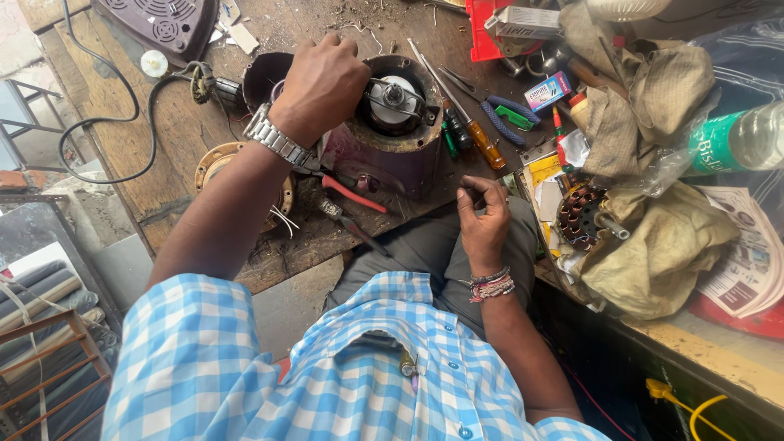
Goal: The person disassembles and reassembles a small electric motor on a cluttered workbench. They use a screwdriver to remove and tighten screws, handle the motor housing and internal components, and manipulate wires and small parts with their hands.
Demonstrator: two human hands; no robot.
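**A:** Starting with the largest item, what carries everything here?

**B:** A worn wooden surface (175,122), scattered with tools and parts. The person sits close against its edge, so each item lies within arm's reach.

**A:** And the main object on it?

**B:** A maroon motor housing (392,139), standing near the front edge of the surface with its open top facing up, which exposes the round metal bearing plate (394,100) to the head view. To the right, a wound stator (581,214) rests on a khaki cloth (653,253), probably so that it neither rolls nor gets scratched.

**A:** How is the housing held?

**B:** The left hand (322,86) lies over the housing's upper left rim, fingers curled down over the edge. The grip appears closed on the rim, seemingly to steady the body; the fingertips are hidden, so how firmly it holds cannot be told.

**A:** And the other hand?

**B:** The right hand (482,216) hovers over the lap, just off the front edge of the surface, apart from the housing. Thumb and fingertips are pinched together; whether something small sits between them cannot be told.

**A:** The smaller items?

**B:** Red-handled pliers (353,194) lie touching the housing's base. An orange-handled screwdriver (483,143) and blue-handled cutters (505,114) lie just beside its right side, handles towards the person, ready to hand.
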